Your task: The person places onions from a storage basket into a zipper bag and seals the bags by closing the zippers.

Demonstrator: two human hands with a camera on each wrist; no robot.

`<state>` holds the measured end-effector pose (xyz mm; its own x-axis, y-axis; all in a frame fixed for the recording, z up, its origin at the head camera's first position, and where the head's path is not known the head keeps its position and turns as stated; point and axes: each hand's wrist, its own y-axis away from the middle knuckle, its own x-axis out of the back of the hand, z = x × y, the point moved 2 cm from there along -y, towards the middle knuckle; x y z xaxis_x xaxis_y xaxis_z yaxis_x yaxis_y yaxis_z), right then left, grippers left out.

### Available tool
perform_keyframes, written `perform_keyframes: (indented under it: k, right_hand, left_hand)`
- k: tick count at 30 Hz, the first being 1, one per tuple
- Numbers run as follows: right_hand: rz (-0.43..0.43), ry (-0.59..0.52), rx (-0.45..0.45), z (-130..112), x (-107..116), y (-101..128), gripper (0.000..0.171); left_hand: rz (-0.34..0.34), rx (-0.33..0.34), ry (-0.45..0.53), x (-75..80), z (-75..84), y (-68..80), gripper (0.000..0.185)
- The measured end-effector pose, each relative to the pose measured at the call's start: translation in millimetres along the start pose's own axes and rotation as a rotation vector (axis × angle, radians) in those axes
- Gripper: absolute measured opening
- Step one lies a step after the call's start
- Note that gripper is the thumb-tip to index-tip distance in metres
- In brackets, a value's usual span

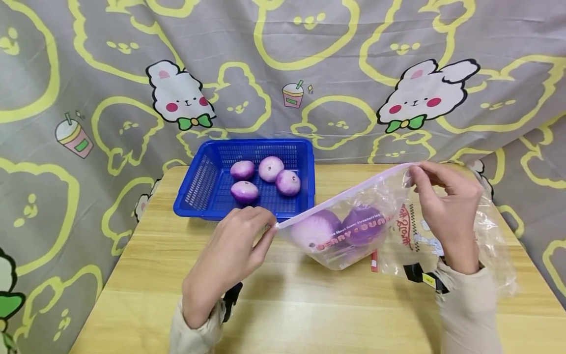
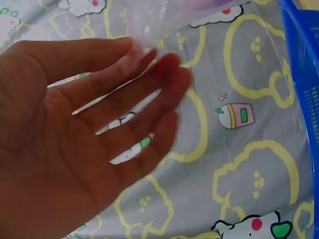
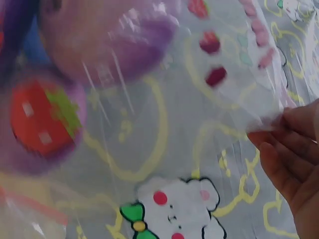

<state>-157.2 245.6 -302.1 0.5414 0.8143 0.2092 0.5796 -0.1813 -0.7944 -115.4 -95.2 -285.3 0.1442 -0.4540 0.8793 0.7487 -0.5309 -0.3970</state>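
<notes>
Wooden table (image 1: 318, 314), one basket (image 1: 201, 189), four onions (image 1: 270, 169) inside, left grip (image 1: 234, 248), right grip (image 1: 451, 209), both pinching one bag (image 1: 353, 233)

Grey cartoon-print cloth (image 1: 345, 73) hanging behind pale wooden table (image 1: 309, 314).

The left hand (image 1: 234, 246) is held with thumb and index fingertip pinched together, the other fingers extended side by side. The right hand (image 1: 451, 211) is held farther forward, its thumb and forefinger likewise pinched.
</notes>
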Motion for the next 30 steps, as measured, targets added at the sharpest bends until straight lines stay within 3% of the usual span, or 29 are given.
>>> perform_keyframes:
  k: [3, 7, 11, 17, 19, 22, 26, 30]
  right_hand:
    - [-0.014, -0.061, -0.004, -6.9, -3.6, 2.0, 0.007]
    - [-0.054, -0.140, -0.023, -10.0, -8.2, 3.9, 0.010]
    - [-0.126, -0.129, -0.043, -10.2, -10.9, 5.2, 0.019]
    - [-0.242, 0.092, -0.159, 3.9, -1.6, 12.8, 0.035]
    - [-0.352, 0.202, -0.207, 15.9, 1.6, 23.2, 0.027]
    - [-0.632, 0.347, -0.261, 37.1, 3.2, 51.0, 0.017]
    - [-0.969, 0.463, -0.370, 57.6, 1.0, 96.3, 0.030]
    - [-1.101, 0.581, -0.398, 63.4, -3.5, 131.2, 0.047]
  left_hand:
    - [-0.061, 0.027, 0.026, -5.2, 1.0, -0.7, 0.019]
    - [-0.093, -0.014, 0.101, -18.8, 4.8, -8.3, 0.033]
    - [-0.029, -0.055, 0.157, -32.7, 4.1, -18.4, 0.016]
    - [0.110, 0.022, 0.198, -43.2, -10.5, -24.1, 0.008]
    - [0.132, 0.054, 0.197, -47.0, -16.0, -26.3, 0.010]
    - [0.146, 0.096, 0.205, -53.4, -22.7, -29.5, 0.010]
    - [0.159, 0.144, 0.226, -61.3, -27.0, -33.1, 0.009]
    - [0.165, 0.180, 0.238, -71.1, -25.8, -38.1, 0.011]
